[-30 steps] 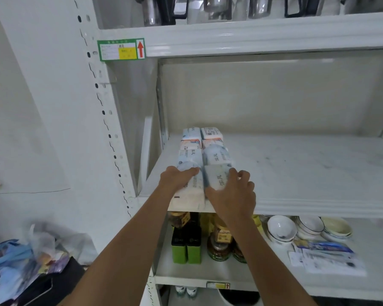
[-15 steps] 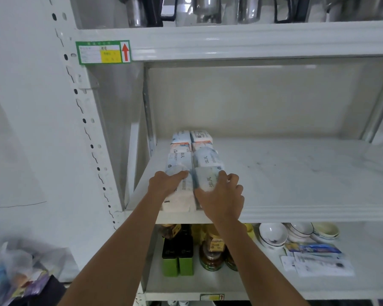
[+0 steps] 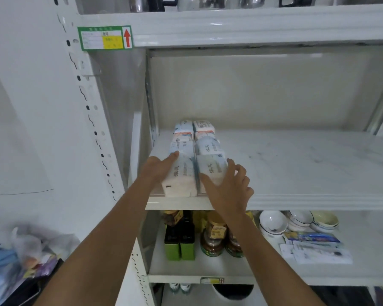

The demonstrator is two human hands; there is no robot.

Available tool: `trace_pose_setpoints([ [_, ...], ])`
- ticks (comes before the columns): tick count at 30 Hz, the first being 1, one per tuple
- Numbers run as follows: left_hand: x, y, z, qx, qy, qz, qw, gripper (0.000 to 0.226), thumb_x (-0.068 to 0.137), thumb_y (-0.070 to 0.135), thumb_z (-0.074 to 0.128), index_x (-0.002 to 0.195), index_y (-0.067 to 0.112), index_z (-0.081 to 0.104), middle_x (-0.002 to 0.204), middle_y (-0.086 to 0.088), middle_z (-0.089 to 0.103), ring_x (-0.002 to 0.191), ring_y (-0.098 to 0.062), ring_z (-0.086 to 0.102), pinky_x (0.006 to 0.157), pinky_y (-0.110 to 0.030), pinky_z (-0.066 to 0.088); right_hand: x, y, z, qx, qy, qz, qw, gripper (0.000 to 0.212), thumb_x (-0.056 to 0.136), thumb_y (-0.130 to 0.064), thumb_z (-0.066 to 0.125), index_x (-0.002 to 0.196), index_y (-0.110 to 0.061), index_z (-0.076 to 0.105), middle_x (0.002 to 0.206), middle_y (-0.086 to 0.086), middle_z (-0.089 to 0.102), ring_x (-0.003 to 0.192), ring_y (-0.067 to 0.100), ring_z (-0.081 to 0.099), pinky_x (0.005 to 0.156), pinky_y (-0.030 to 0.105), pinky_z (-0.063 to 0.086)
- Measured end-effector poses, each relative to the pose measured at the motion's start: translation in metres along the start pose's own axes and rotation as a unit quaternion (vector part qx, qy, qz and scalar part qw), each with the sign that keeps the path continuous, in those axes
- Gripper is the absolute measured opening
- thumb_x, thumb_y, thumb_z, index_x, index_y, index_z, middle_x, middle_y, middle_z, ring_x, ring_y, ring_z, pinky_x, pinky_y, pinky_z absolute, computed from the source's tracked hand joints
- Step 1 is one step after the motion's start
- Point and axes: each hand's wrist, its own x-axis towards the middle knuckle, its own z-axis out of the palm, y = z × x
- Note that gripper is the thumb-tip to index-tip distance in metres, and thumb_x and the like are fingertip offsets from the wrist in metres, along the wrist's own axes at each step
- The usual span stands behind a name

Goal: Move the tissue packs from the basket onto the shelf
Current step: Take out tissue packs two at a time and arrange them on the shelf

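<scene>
My left hand (image 3: pixel 158 171): fingers together and flat, pressed along the left side of the front left tissue pack (image 3: pixel 181 180); no grip around it.
My right hand (image 3: pixel 228 188): fingers spread apart, thumb on the near face of the front right tissue pack (image 3: pixel 210 171), fingertips at its right edge; whether I clamp it, I cannot tell.
Tissue packs: two rows side by side, touching, running toward 12 o'clock from my hands.
Shelf (image 3: pixel 296 168): packs sit at its left end, bare board toward 3 o'clock.
Below, at 6 o'clock: jars (image 3: pixel 212 241), green boxes (image 3: pixel 179 248); bowls (image 3: pixel 272 224) toward 4 o'clock.
</scene>
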Motion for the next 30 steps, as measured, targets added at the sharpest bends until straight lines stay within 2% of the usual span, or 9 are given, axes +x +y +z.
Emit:
trace_pose_setpoints([
  [4, -0.035, -0.014, 0.012, 0.087, 0.128, 0.202, 0.967, 0.056, 0.101, 0.048, 0.066, 0.143, 0.012, 0.057, 0.139, -0.009, 0.062, 0.126, -0.027, 0.062, 0.108, -0.046, 0.055, -0.038, 0.029, 0.002, 0.065, 0.101, -0.062, 0.991, 0.072, 0.082, -0.055, 0.069, 0.140, -0.020, 0.046, 0.138, 0.005, 0.050, 0.123, 0.028, 0.049, 0.100, 0.048, 0.041],
  [7, -0.064, -0.048, 0.029, 0.123, 0.190, 0.392, 0.892, 0.036, 0.100, 0.028, 0.066, 0.128, 0.006, 0.067, 0.128, -0.013, 0.062, 0.119, -0.023, 0.058, 0.104, -0.032, 0.049, -0.067, 0.059, 0.014, 0.066, 0.098, -0.120, 0.986, 0.062, 0.081, -0.050, 0.063, 0.131, -0.014, 0.056, 0.126, 0.006, 0.058, 0.114, 0.029, 0.054, 0.094, 0.043, 0.043],
  [10, -0.083, -0.101, 0.047, 0.140, 0.293, 0.449, 0.833, 0.028, 0.091, 0.023, 0.069, 0.106, -0.001, 0.073, 0.108, -0.018, 0.064, 0.102, -0.029, 0.061, 0.087, -0.029, 0.051, -0.089, 0.094, 0.032, 0.019, 0.022, -0.107, 0.994, 0.057, 0.082, -0.053, 0.058, 0.127, -0.017, 0.057, 0.123, 0.004, 0.058, 0.113, 0.029, 0.053, 0.096, 0.046, 0.046],
  [12, -0.093, -0.144, 0.060, 0.170, 0.290, 0.407, 0.849, 0.030, 0.090, 0.028, 0.070, 0.103, 0.002, 0.073, 0.106, -0.017, 0.065, 0.096, -0.032, 0.064, 0.075, -0.033, 0.052, -0.103, 0.120, 0.046, -0.046, -0.035, -0.103, 0.993, 0.054, 0.082, -0.055, 0.055, 0.121, -0.019, 0.058, 0.120, 0.004, 0.060, 0.110, 0.029, 0.054, 0.090, 0.048, 0.049],
  [14, -0.102, -0.193, 0.075, 0.207, 0.225, 0.345, 0.888, 0.036, 0.089, 0.036, 0.066, 0.106, 0.005, 0.072, 0.109, -0.014, 0.065, 0.092, -0.032, 0.066, 0.066, -0.031, 0.051, -0.119, 0.151, 0.061, -0.118, -0.112, -0.099, 0.982, 0.056, 0.081, -0.058, 0.053, 0.121, -0.018, 0.060, 0.119, 0.005, 0.061, 0.110, 0.031, 0.056, 0.088, 0.046, 0.048],
  [18, -0.117, -0.289, 0.108, 0.297, 0.020, 0.227, 0.927, 0.056, 0.088, 0.048, 0.061, 0.126, 0.010, 0.074, 0.125, -0.010, 0.069, 0.112, -0.033, 0.069, 0.092, -0.042, 0.061, -0.160, 0.218, 0.094, -0.203, -0.284, -0.051, 0.936, 0.067, 0.084, -0.062, 0.052, 0.135, -0.018, 0.050, 0.126, 0.005, 0.058, 0.115, 0.029, 0.054, 0.094, 0.044, 0.044],
  [23, -0.137, -0.404, 0.155, 0.382, -0.236, 0.036, 0.893, 0.074, 0.097, 0.054, 0.061, 0.162, 0.023, 0.042, 0.169, -0.001, 0.041, 0.156, -0.021, 0.038, 0.126, -0.040, 0.033, -0.231, 0.295, 0.145, -0.241, -0.429, 0.024, 0.870, 0.073, 0.096, -0.065, 0.043, 0.152, -0.019, 0.036, 0.154, 0.010, 0.044, 0.139, 0.032, 0.042, 0.114, 0.047, 0.033],
  [27, -0.153, -0.492, 0.194, 0.401, -0.324, -0.041, 0.856, 0.075, 0.103, 0.054, 0.057, 0.168, 0.026, 0.031, 0.172, 0.002, 0.032, 0.157, -0.020, 0.033, 0.126, -0.039, 0.032, -0.288, 0.349, 0.190, -0.254, -0.510, 0.078, 0.818, 0.077, 0.096, -0.065, 0.046, 0.155, -0.017, 0.036, 0.158, 0.012, 0.043, 0.147, 0.033, 0.036, 0.119, 0.048, 0.028],
  [30, -0.154, -0.550, 0.222, 0.399, -0.351, -0.074, 0.844, 0.075, 0.104, 0.053, 0.056, 0.168, 0.025, 0.030, 0.171, 0.001, 0.033, 0.156, -0.022, 0.034, 0.124, -0.039, 0.032, -0.320, 0.389, 0.230, -0.245, -0.523, 0.110, 0.809, 0.078, 0.094, -0.067, 0.045, 0.156, -0.020, 0.035, 0.160, 0.011, 0.041, 0.148, 0.033, 0.036, 0.117, 0.047, 0.031],
])
